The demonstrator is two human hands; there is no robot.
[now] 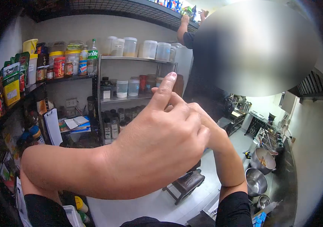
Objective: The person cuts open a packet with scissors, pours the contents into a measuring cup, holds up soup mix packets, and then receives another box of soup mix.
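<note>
My left hand point(161, 143) is raised in the middle of the view, back towards the camera. Its index finger points up while the other fingers curl in, and whatever they close on is hidden. Directly behind and touching it is my right hand point(206, 118), mostly covered, so its fingers cannot be made out clearly. Both forearms are bare below dark sleeves. Beyond the hands stands a metal rack point(131, 58) with lidded clear tubs point(130, 47).
A person in dark clothes point(206, 72) reaches up to a high wire shelf point(146, 8) at the right. Packets and jars point(59, 67) line the left shelves. A dark stool point(186, 185) stands on the floor; metal bowls point(256, 181) sit on the right counter.
</note>
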